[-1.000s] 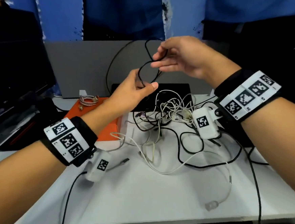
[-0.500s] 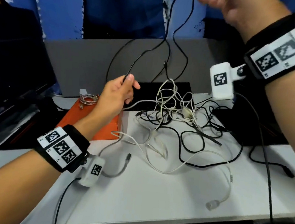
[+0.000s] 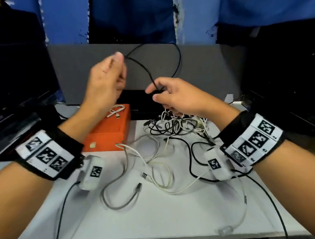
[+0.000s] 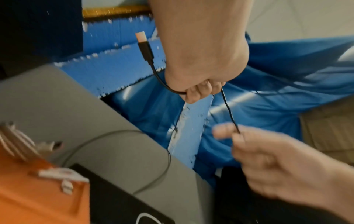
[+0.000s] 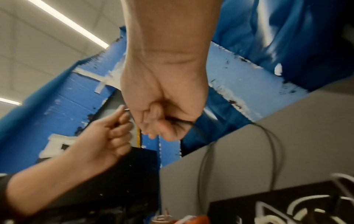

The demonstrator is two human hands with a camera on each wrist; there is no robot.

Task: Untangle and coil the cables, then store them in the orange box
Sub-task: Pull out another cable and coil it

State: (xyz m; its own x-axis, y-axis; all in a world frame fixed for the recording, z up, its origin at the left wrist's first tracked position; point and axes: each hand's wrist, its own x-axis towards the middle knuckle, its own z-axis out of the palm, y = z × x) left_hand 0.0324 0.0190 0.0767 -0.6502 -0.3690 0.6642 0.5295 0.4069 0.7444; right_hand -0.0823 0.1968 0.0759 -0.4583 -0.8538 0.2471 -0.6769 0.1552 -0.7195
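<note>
My left hand (image 3: 113, 72) is raised above the orange box (image 3: 112, 134) and grips one thin black cable (image 3: 178, 60) in a fist. In the left wrist view the cable's USB plug (image 4: 145, 47) sticks out of that fist (image 4: 199, 89). My right hand (image 3: 157, 93) pinches the same cable a little to the right, and the cable arcs up in a loop between the two hands. A tangle of black and white cables (image 3: 177, 124) lies on the white table (image 3: 164, 219) under my right hand. A coiled white cable (image 3: 115, 112) rests on the orange box.
Loose white cables (image 3: 160, 174) and a grey cable (image 3: 120, 199) trail over the table's middle towards its front edge. A grey panel (image 3: 209, 67) stands behind the tangle, with a black flat device (image 3: 141, 103) at its foot. A dark monitor (image 3: 15, 66) stands at the left.
My right hand has come down from high above the table to the level of the left hand. The left hand has risen, and the black cable now loops between them.
</note>
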